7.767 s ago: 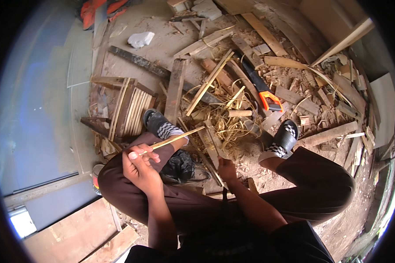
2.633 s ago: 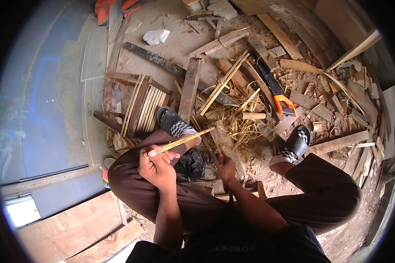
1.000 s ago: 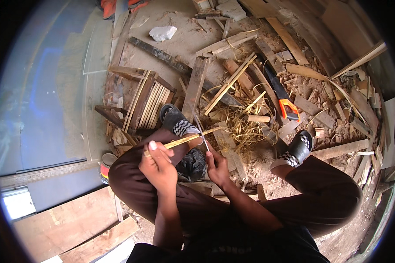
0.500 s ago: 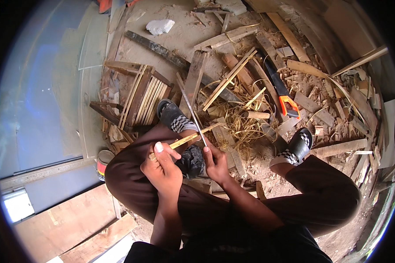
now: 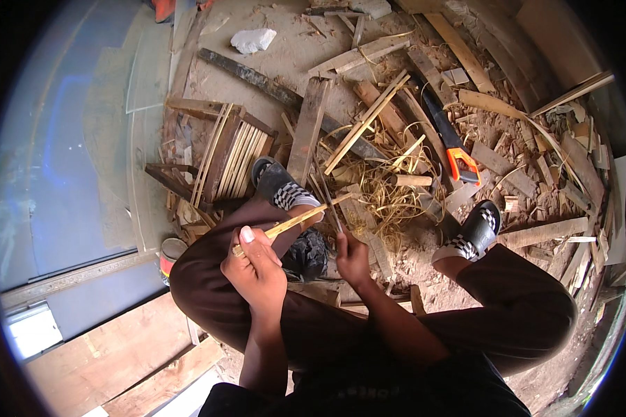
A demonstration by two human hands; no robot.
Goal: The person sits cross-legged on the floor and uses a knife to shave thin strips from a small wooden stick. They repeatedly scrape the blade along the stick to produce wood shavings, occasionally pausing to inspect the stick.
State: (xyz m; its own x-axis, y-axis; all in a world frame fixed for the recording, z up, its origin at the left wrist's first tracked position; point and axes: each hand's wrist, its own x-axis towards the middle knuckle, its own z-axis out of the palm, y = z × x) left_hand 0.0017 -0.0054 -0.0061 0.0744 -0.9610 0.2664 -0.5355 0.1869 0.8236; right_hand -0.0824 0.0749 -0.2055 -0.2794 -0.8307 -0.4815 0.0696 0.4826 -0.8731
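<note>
My left hand [image 5: 257, 272] is closed round one end of a thin yellowish strip of wood or bamboo [image 5: 298, 220], thumb lying along it. The strip points up and to the right over my left shin. In my closed right hand [image 5: 355, 261] is a knife with a long, narrow blade [image 5: 334, 216], its handle hidden by the fingers. That blade points away from me and stands beside the strip's far end; whether they touch I cannot tell. Below the strip, a black plastic bag [image 5: 306, 256] lies between my legs.
Curly shavings [image 5: 389, 201] heap up ahead, with several planks and sticks around them. An orange-handled handsaw [image 5: 460, 165] lies to the right. On the left stand a slatted wooden frame [image 5: 240, 163] and a can [image 5: 172, 251]. A white block [image 5: 253, 40] rests farther off.
My right hand has shifted slightly right and toward me, drawing the knife back, and the blade looks shorter from here. My left hand and the strip have barely moved.
</note>
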